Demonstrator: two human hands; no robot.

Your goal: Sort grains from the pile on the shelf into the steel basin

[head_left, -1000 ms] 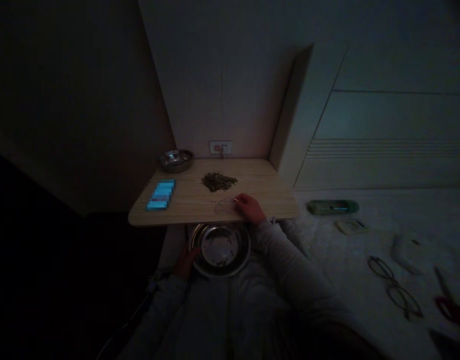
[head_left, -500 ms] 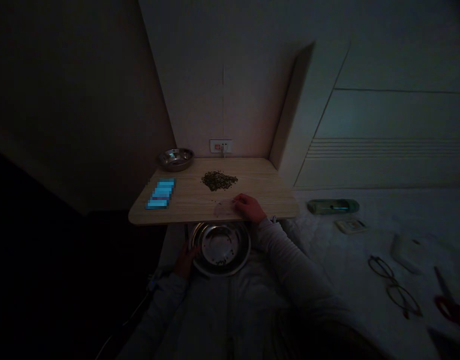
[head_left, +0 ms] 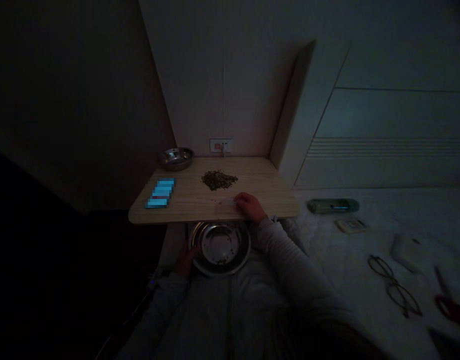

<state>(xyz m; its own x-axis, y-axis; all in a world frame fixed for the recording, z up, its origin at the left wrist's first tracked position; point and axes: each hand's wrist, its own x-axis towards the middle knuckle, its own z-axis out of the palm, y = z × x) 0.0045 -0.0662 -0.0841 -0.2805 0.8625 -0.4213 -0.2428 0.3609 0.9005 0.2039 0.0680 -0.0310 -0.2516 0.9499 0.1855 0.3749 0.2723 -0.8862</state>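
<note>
My right hand (head_left: 249, 207) is closed on the edge of a thin, translucent sheet-like piece (head_left: 225, 208), lying low over the front of a wooden tabletop (head_left: 188, 195). A flat heap of small dark green, bean-like grains (head_left: 218, 180) lies beyond it, and a few stray grains sit near the sheet. Just under the table's front edge is a steel basin (head_left: 219, 245) with several grains on its bottom. My left hand (head_left: 184, 260) grips the basin's left rim, fingers reaching over the inside. Dim light blurs the details.
On the table's left are a second steel bowl (head_left: 176, 159) and a lit phone (head_left: 161, 193). A wall socket (head_left: 220, 146) is behind. On the bed to the right lie a green bottle-like case (head_left: 332, 205), eyeglasses (head_left: 395, 286), a white box (head_left: 410, 252) and red-handled scissors (head_left: 450, 305).
My right hand and the translucent sheet have shifted very slightly to the right. The left hand, the basin and the heap look unchanged.
</note>
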